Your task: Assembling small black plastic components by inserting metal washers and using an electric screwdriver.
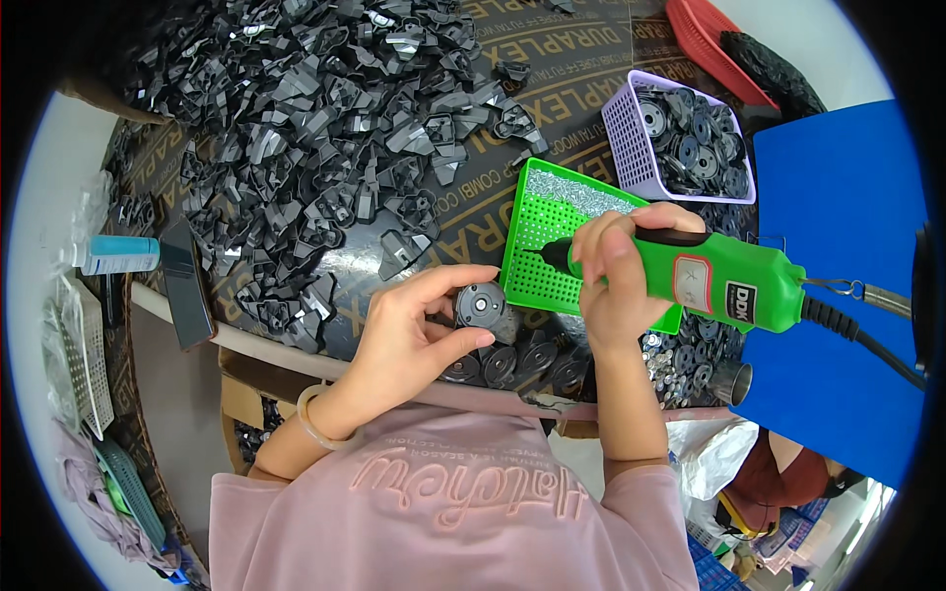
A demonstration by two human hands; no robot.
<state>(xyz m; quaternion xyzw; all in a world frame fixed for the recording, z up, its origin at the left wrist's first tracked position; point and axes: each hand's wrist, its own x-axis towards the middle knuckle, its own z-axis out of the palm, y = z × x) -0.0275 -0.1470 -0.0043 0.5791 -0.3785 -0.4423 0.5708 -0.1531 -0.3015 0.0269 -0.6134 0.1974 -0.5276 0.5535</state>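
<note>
Between the thumb and fingers of my left hand is a round black plastic disc with a metal centre, its face turned up. My right hand is wrapped round a green electric screwdriver, which lies level with its dark tip pointing left. That tip is over a green perforated tray, whose far part holds many small silvery screws. More black discs lie at the table's near edge, just below the tray and close to my left hand.
A big heap of angular black plastic parts covers the table's far left. A lilac basket full of black discs stands behind the tray. A phone and a blue-labelled bottle are at left. A cable trails right, beside a blue panel.
</note>
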